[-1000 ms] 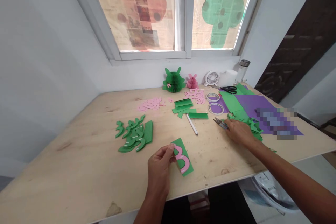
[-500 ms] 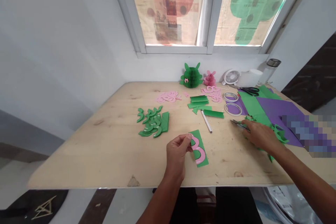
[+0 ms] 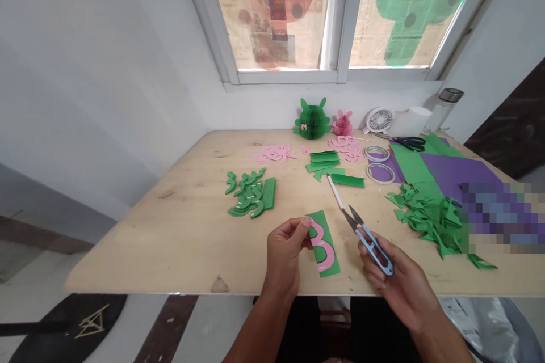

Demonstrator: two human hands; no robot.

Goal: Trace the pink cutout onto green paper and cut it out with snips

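Observation:
My left hand [image 3: 286, 255] pinches a green paper rectangle [image 3: 318, 216] by its left edge. A pink paper cutout [image 3: 327, 255], curved like a 3, lies on that green piece. To the right, my right hand [image 3: 400, 272] holds thread snips [image 3: 372, 249] with blue handles, palm turned partly up. The dark blades are apart and point up and left, close to a white pen [image 3: 335, 191]. Beyond my left hand lies a pile of green curved cutouts [image 3: 249, 198], beside a folded green piece [image 3: 268, 193].
Green paper scraps [image 3: 434, 221] are heaped at the right, near purple sheets [image 3: 460, 176]. Tape rolls [image 3: 380, 173], black scissors [image 3: 411, 143], pink cutouts [image 3: 276, 153] and folded green strips [image 3: 324, 159] lie farther back. A small fan [image 3: 378, 120] and a bottle [image 3: 445, 108] stand by the wall.
My right hand has lifted the thread snips from beside the green scraps and brought them left, nearer the green rectangle. My left hand keeps its pinch almost in place.

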